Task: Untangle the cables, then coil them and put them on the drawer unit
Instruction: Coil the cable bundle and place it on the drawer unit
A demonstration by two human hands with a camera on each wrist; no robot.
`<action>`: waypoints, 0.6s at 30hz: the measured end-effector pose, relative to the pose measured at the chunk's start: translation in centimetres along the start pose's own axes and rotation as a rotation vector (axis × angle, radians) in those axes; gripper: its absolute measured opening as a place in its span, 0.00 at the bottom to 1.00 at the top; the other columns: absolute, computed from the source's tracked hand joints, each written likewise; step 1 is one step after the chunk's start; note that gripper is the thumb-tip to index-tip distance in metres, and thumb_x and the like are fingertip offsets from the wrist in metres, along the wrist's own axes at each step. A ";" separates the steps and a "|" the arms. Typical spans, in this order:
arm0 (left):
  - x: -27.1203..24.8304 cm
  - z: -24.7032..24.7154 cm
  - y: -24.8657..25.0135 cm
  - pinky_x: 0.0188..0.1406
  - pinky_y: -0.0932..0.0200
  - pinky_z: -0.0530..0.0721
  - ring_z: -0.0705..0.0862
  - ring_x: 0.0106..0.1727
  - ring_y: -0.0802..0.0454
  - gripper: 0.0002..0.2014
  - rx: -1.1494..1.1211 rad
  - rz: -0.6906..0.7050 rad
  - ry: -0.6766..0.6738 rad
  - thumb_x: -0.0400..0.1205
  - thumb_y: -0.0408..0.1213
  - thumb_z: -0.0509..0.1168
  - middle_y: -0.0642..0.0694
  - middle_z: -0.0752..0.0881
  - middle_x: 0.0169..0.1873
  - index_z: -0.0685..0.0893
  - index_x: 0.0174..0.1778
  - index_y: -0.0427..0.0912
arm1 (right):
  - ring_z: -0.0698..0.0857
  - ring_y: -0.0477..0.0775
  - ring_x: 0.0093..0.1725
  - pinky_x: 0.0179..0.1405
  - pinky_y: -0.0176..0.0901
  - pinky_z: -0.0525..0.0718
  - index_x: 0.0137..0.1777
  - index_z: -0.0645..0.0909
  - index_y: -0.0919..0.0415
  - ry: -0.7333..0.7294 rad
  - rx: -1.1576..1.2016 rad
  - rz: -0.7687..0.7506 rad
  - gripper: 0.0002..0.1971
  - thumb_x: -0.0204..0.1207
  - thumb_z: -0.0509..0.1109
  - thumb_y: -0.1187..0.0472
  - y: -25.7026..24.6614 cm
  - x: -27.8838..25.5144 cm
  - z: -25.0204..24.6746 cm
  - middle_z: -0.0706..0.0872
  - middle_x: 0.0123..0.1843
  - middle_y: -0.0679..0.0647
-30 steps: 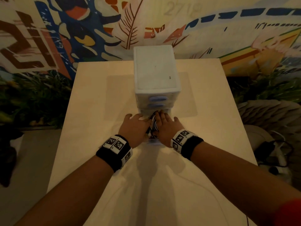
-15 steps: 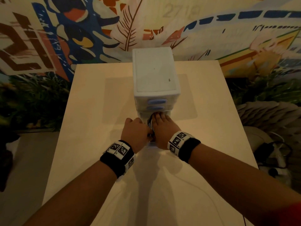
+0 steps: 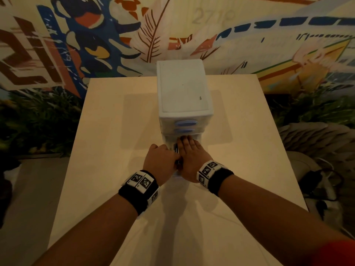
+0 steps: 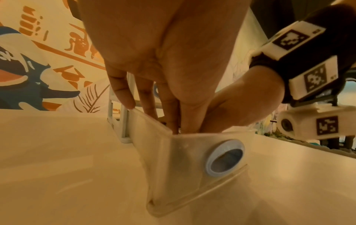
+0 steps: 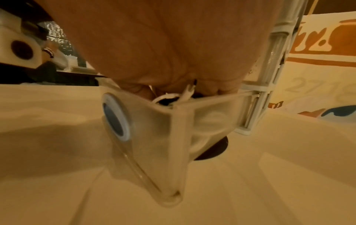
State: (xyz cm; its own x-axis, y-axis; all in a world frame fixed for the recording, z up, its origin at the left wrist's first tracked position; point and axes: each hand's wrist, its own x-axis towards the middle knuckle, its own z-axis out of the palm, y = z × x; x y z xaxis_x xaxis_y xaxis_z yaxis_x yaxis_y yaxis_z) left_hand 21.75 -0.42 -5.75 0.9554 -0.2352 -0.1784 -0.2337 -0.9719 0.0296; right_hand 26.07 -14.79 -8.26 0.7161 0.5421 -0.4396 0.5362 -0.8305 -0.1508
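both hands [image 3: 172, 162] reach into open bottom drawer [image 4: 192, 164] among cables [image 5: 169, 97]

A pale, cream-coloured table [image 3: 119, 143] carries a single thing directly on its top: a white plastic drawer unit [image 3: 183, 89], upright near the far edge and roughly centred from side to side. Its bottom drawer [image 4: 192, 153] (translucent, with a round blue-grey pull on the front) is drawn out toward the near side, low over the tabletop.
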 end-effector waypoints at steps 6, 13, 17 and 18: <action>-1.4 -2.6 -1.1 0.48 0.46 0.80 0.85 0.49 0.46 0.15 -0.192 0.156 0.162 0.81 0.47 0.58 0.55 0.90 0.39 0.91 0.46 0.55 | 0.46 0.65 0.90 0.89 0.56 0.45 0.90 0.41 0.64 0.063 0.067 -0.036 0.45 0.83 0.53 0.39 0.4 0.1 -0.4 0.44 0.91 0.65; -0.6 -10.0 -3.3 0.51 0.47 0.84 0.86 0.52 0.48 0.09 -0.374 0.192 0.719 0.82 0.39 0.69 0.52 0.92 0.52 0.92 0.55 0.47 | 0.43 0.63 0.90 0.89 0.54 0.45 0.90 0.40 0.63 0.146 0.170 -0.066 0.43 0.86 0.59 0.45 0.9 -1.7 -0.4 0.43 0.91 0.62; 2.3 -11.4 -4.5 0.76 0.46 0.75 0.78 0.76 0.45 0.22 -0.296 0.085 0.598 0.87 0.47 0.60 0.47 0.81 0.76 0.81 0.77 0.48 | 0.57 0.60 0.89 0.88 0.49 0.56 0.89 0.55 0.61 0.269 0.308 -0.080 0.39 0.84 0.65 0.48 1.1 -4.0 -1.0 0.58 0.90 0.59; 3.0 -11.4 -4.7 0.82 0.45 0.68 0.70 0.83 0.44 0.25 -0.278 0.050 0.488 0.89 0.50 0.57 0.45 0.73 0.83 0.74 0.83 0.48 | 0.69 0.59 0.82 0.84 0.49 0.67 0.85 0.67 0.60 0.348 0.375 -0.060 0.32 0.83 0.67 0.51 1.3 -5.1 -1.1 0.71 0.84 0.57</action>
State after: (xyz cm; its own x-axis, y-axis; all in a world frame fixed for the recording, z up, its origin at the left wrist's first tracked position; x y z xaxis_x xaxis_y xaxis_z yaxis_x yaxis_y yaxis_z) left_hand 27.82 3.30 4.79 0.9326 -0.1960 0.3031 -0.2876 -0.9108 0.2960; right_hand 23.59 -18.46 -5.26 0.8294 0.5478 -0.1096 0.4294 -0.7507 -0.5020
